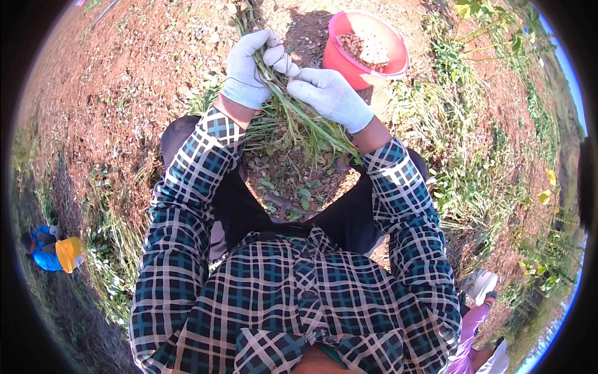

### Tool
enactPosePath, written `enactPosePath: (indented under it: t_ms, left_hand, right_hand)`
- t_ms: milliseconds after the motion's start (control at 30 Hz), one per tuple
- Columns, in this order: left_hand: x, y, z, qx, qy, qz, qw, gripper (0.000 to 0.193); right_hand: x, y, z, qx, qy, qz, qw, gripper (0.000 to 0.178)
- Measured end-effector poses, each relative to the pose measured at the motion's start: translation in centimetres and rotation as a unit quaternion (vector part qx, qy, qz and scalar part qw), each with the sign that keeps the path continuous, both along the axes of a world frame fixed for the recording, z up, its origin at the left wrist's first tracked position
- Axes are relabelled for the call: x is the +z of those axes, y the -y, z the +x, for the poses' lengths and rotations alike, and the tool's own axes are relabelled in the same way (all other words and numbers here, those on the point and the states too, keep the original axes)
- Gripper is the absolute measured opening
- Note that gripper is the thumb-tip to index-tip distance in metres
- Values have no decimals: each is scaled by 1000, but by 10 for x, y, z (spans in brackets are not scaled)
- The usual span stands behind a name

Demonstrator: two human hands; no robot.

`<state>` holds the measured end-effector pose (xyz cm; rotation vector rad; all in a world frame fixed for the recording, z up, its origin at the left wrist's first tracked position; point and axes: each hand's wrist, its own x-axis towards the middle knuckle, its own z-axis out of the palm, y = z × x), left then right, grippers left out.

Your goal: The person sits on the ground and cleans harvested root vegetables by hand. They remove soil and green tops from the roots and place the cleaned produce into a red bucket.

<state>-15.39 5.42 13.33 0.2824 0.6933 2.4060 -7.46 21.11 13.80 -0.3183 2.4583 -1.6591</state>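
A: Hands?
B: Gloved left hand [249,67] fisted round the plant [293,121] stems; right hand [330,93] pinches them, over the dirt.
A: Containers?
B: Pink bucket [349,62] just beyond, contents unclear.

Red-brown soil [124,81], bare and crumbly, strewn with pale debris. Pink bucket [366,51], upper centre, partly filled with brown and pale pods. Green weeds [473,187] along the right. Leafy plants [492,25], upper right. Person in blue [43,249] with yellow container [68,254], far left. Another person's pink sleeve [470,330] and white shoe [483,283], lower right.
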Motion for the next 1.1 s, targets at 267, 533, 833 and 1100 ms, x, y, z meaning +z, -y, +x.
enactPosePath:
  t_ms: [267,533,833,1100]
  left_hand:
    - [18,1,31,-194,-89,-242,947,24]
    - [-17,76,-39,111,11,-246,963,22]
    - [67,317,3,592,-280,-690,308,33]
    - [-19,458,99,36,-96,-988,114,77]
  right_hand:
    - [15,-21,14,236,-81,168,954,26]
    - [22,-39,41,225,-100,134,960,26]
    - [19,-109,-26,-227,-101,239,939,45]
    - [-122,-212,-120,-407,-166,-40,897,42]
